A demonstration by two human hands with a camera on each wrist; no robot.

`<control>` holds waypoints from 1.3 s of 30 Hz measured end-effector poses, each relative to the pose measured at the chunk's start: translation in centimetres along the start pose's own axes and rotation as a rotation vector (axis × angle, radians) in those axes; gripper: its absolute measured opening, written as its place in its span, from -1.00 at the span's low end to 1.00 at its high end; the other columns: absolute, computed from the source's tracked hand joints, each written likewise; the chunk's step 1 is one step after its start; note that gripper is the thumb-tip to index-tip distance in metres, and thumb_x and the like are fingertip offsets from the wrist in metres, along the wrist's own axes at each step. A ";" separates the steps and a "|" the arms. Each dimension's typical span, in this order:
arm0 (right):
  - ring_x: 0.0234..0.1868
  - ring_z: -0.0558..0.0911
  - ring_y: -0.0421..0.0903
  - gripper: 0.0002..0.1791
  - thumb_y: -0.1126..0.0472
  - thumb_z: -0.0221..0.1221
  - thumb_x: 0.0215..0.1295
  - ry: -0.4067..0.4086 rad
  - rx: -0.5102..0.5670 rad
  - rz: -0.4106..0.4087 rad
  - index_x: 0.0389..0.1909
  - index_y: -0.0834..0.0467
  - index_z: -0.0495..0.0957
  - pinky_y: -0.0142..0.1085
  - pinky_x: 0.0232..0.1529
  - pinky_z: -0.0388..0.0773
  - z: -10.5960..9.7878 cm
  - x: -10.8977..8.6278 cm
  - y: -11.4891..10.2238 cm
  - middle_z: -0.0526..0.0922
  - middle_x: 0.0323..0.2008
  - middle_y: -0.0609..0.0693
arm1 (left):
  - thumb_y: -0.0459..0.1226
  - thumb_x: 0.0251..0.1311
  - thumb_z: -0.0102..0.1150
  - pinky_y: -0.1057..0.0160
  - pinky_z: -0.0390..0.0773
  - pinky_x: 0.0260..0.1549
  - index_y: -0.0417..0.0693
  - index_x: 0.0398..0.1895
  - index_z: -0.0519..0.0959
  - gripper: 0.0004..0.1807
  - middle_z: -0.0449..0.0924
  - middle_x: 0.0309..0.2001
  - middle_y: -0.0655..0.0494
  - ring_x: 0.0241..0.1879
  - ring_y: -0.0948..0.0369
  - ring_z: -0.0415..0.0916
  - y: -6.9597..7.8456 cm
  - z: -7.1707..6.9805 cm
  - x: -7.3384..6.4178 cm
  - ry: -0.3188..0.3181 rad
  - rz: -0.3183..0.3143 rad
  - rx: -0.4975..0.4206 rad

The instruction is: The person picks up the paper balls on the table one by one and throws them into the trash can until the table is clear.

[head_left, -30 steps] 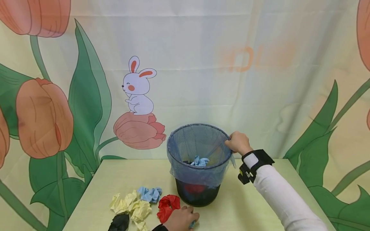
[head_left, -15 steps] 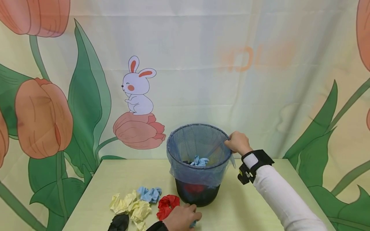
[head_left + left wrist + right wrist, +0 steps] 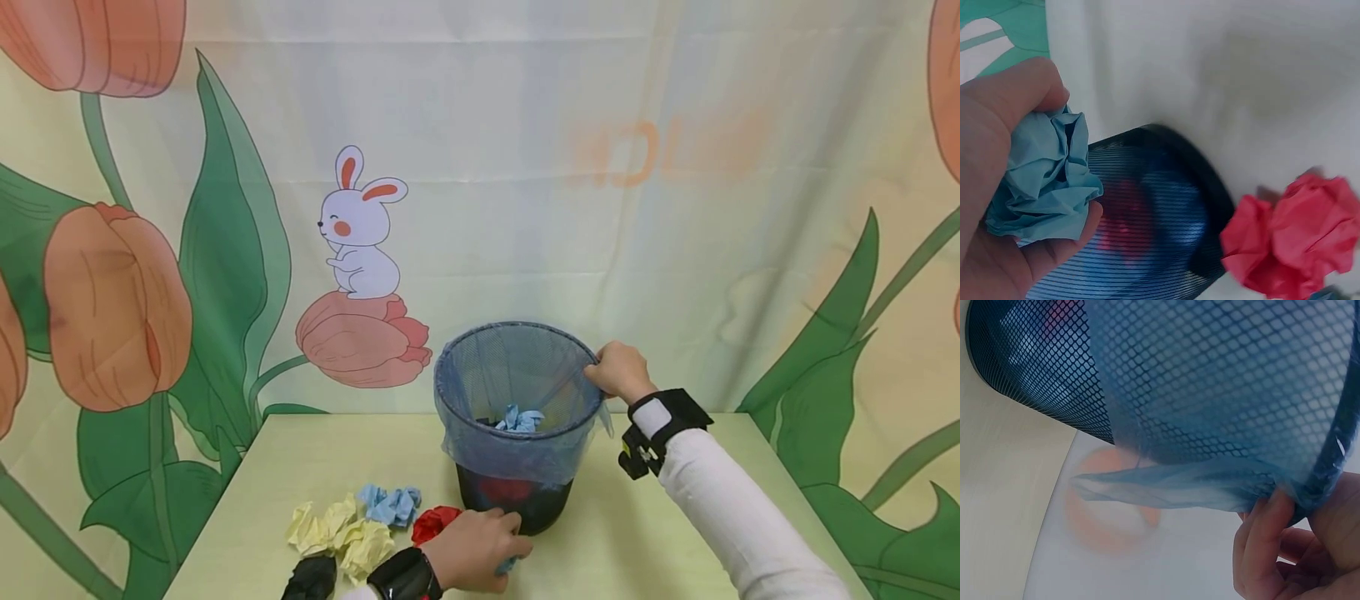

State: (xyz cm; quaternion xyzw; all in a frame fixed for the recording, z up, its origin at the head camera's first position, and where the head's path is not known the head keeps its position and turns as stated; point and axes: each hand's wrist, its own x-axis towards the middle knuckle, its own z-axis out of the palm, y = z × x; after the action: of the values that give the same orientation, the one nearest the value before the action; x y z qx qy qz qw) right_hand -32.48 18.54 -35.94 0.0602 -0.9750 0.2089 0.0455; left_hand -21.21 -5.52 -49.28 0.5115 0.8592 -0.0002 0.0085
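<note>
My left hand (image 3: 476,550) grips a crumpled blue paper ball (image 3: 1047,175), its fingers curled round the sides, in front of the bin's base. A mesh wastebasket (image 3: 517,462) with a translucent blue liner stands upright on the table. Its rim is pinched at the right by my right hand (image 3: 621,371), thumb and fingers over the liner's edge (image 3: 1210,481). Inside the basket a blue paper ball (image 3: 517,418) shows, and something red glows through the mesh. Beside my left hand lies a red paper ball (image 3: 1297,234), partly hidden in the head view.
Left of the basket lie another blue paper ball (image 3: 390,504), several yellow paper balls (image 3: 363,546) and a black paper ball (image 3: 311,577). The pale table (image 3: 637,533) ends at a printed curtain (image 3: 525,208) close behind the basket.
My left hand has risen slightly from the table's front and shifted right with the blue paper ball, now covering more of the red one. The right hand keeps its hold on the rim.
</note>
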 end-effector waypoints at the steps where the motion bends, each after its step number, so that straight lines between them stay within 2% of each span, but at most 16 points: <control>1: -0.84 0.27 -0.22 -0.57 0.33 0.01 0.04 0.003 -0.003 -0.001 -0.88 0.02 0.07 -0.47 -0.74 0.04 0.0 0.0 0.0 0.13 -0.88 -0.14 | -0.09 -0.05 0.30 0.52 0.22 -0.65 0.31 -0.14 0.54 -0.67 0.40 -0.37 0.31 -0.50 0.40 0.24 0.1 -0.4 0.0 0.012 0.006 0.010; 6: -0.84 0.30 -0.22 -0.57 0.33 0.01 0.02 0.016 -0.006 0.008 -0.89 0.02 0.06 -0.47 -0.75 0.06 0.0 0.0 0.1 0.16 -0.89 -0.14 | -0.08 -0.06 0.30 0.54 0.19 -0.67 0.29 -0.17 0.54 -0.68 0.39 -0.39 0.32 -0.49 0.41 0.23 0.5 -2.3 0.2 0.034 0.047 0.029; 10: -0.84 0.29 -0.22 -0.56 0.32 0.01 0.03 0.017 -0.005 0.007 -0.88 0.02 0.05 -0.47 -0.74 0.04 0.1 0.0 0.1 0.14 -0.89 -0.14 | -0.08 -0.05 0.30 0.55 0.17 -0.68 0.28 -0.17 0.54 -0.69 0.38 -0.40 0.32 -0.51 0.42 0.22 0.9 -3.9 0.5 0.028 0.087 0.043; 14: -0.84 0.26 -0.22 -0.56 0.32 0.01 0.04 0.017 -0.002 0.002 -0.87 0.02 0.05 -0.46 -0.73 0.03 0.1 0.0 0.2 0.12 -0.88 -0.14 | -0.05 -0.04 0.29 0.55 0.18 -0.67 0.28 -0.14 0.54 -0.67 0.39 -0.39 0.31 -0.49 0.41 0.23 1.2 -5.3 0.9 0.023 0.093 0.063; 22: -0.83 0.21 -0.23 -0.55 0.34 0.01 0.07 0.008 -0.003 0.007 -0.87 0.02 0.06 -0.46 -0.72 0.01 0.0 -0.1 0.0 0.10 -0.87 -0.14 | -0.04 -0.05 0.29 0.54 0.16 -0.65 0.26 -0.16 0.52 -0.67 0.36 -0.38 0.31 -0.49 0.42 0.20 1.2 -7.1 1.0 0.096 0.131 0.111; 28: -0.83 0.22 -0.22 -0.55 0.34 0.01 0.08 0.003 0.001 0.003 -0.87 0.02 0.06 -0.45 -0.71 0.02 -0.1 -0.2 -0.2 0.10 -0.86 -0.14 | -0.08 -0.06 0.29 0.53 0.15 -0.69 0.24 -0.22 0.51 -0.72 0.34 -0.39 0.31 -0.51 0.42 0.20 1.3 -8.6 1.1 0.088 0.151 0.095; 39: -0.82 0.17 -0.23 -0.56 0.33 0.00 0.07 0.001 -0.004 0.007 -0.86 0.02 0.05 -0.44 -0.70 -0.02 0.0 -0.1 0.0 0.09 -0.85 -0.13 | -0.05 -0.04 0.28 0.52 0.18 -0.69 0.24 -0.20 0.52 -0.72 0.35 -0.38 0.29 -0.49 0.40 0.24 1.1 -10.8 1.2 0.127 0.162 0.168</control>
State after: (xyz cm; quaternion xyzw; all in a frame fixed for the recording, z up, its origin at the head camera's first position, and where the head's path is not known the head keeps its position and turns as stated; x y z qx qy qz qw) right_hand -32.40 18.51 -35.95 0.0564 -0.9757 0.2068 0.0452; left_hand -20.98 -3.81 -38.44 0.5773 0.8107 -0.0391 -0.0888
